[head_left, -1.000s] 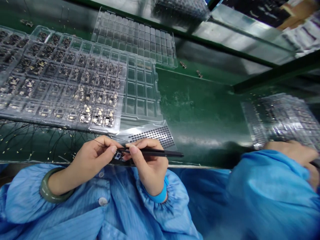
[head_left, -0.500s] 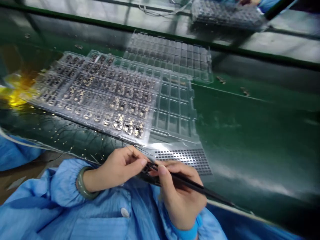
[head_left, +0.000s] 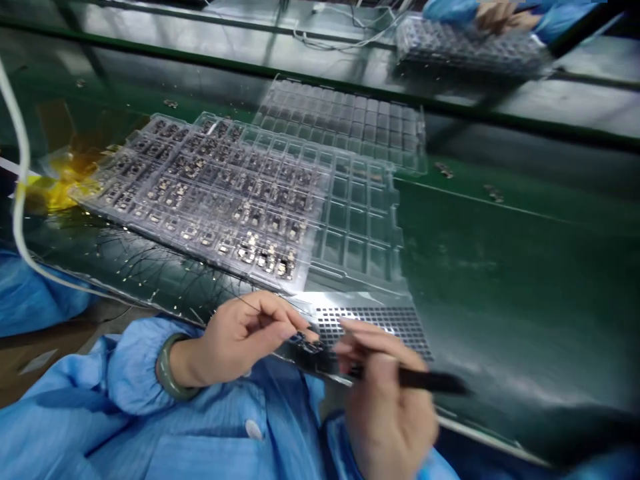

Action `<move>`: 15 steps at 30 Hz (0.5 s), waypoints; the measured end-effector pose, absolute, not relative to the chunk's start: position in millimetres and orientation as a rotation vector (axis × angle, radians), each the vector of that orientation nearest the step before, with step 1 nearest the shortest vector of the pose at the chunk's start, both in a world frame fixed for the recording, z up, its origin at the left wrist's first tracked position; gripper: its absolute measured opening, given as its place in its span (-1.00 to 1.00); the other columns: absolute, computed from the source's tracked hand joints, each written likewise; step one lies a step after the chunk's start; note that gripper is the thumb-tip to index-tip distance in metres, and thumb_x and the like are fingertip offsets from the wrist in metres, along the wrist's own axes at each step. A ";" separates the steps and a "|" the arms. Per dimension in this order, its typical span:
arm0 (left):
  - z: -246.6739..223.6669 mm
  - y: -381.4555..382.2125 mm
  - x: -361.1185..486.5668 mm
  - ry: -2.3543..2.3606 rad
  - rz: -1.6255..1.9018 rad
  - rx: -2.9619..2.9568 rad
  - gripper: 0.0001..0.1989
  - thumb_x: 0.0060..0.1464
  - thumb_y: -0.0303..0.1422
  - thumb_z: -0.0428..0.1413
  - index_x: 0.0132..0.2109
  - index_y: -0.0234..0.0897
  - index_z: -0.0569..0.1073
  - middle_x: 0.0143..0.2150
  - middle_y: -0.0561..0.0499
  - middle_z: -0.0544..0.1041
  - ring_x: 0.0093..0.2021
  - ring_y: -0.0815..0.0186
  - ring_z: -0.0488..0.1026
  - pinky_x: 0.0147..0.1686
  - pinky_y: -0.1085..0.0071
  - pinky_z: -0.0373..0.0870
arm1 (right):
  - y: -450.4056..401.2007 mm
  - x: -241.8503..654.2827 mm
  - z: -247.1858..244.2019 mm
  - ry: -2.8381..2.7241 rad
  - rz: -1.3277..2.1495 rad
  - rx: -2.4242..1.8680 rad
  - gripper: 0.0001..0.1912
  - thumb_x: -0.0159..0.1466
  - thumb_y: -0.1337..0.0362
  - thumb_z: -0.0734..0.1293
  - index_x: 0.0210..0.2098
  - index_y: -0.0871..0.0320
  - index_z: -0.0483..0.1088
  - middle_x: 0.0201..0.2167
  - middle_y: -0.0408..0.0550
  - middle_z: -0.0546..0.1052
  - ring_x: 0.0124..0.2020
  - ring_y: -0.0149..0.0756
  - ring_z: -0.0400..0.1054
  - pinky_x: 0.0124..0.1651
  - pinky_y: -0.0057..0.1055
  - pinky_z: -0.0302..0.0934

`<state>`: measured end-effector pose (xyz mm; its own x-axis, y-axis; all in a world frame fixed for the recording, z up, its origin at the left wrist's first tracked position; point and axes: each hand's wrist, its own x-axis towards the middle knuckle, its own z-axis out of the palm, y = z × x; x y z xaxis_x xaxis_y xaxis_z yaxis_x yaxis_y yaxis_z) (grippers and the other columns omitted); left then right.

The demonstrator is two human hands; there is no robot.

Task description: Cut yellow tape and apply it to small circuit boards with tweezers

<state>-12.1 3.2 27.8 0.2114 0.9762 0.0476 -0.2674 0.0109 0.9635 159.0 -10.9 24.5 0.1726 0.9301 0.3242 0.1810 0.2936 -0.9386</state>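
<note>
My left hand [head_left: 255, 337] pinches a small dark circuit board [head_left: 307, 342] between thumb and fingertips, over the bench's front edge. A thin black wire runs up by those fingers. Closed around a pair of black tweezers [head_left: 433, 381] is my right hand [head_left: 393, 393], a little right of the board and blurred by motion. The tweezers' tips are hidden by the fingers. Just behind both hands lies a clear sheet [head_left: 375, 323] with rows of small black pieces. Beyond it, clear plastic trays [head_left: 357, 250] hold many small circuit boards in their compartments on the left.
Another clear tray [head_left: 345, 117] lies at the back. Yellow film [head_left: 70, 183] sits left, beside thin black wires [head_left: 165, 257] along the front edge. A white cable [head_left: 20, 167] hangs at far left. Across the bench, another person's hands [head_left: 505, 17] are over stacked trays [head_left: 470, 50].
My right hand has moved right, away from my left hand, with the tweezers swung along. The small circuit board now shows at my left fingertips. The view has shifted slightly.
</note>
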 end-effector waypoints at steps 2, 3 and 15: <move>29.1 3.2 -15.2 0.853 1.227 1.234 -0.92 0.24 -0.39 0.12 -0.25 -0.27 0.46 -0.20 -0.07 0.63 -0.18 0.30 0.58 -0.15 0.39 0.50 | -12.5 155.2 26.9 -1.487 0.826 -1.172 -0.86 0.37 0.35 0.29 -0.15 0.09 0.48 -0.26 -0.01 0.58 -0.26 -0.20 0.49 -0.30 -0.33 0.38; 28.5 3.6 -16.9 0.857 1.246 1.297 -0.94 0.23 -0.42 0.13 -0.25 -0.27 0.46 -0.22 -0.06 0.63 -0.19 0.31 0.58 -0.15 0.41 0.50 | -12.8 153.0 27.6 -1.533 0.828 -1.149 -0.87 0.35 0.38 0.30 -0.18 0.08 0.48 -0.31 -0.04 0.58 -0.28 -0.21 0.49 -0.29 -0.34 0.39; 22.3 11.7 -35.2 0.961 1.236 1.886 -0.81 0.14 -0.55 0.16 -0.13 -0.21 0.51 -0.29 0.00 0.63 -0.28 0.33 0.58 -0.23 0.46 0.52 | -9.2 145.3 33.6 -1.607 0.698 -1.112 -0.85 0.29 0.46 0.33 -0.28 0.08 0.46 -0.46 -0.13 0.56 -0.47 -0.32 0.44 -0.42 -0.42 0.35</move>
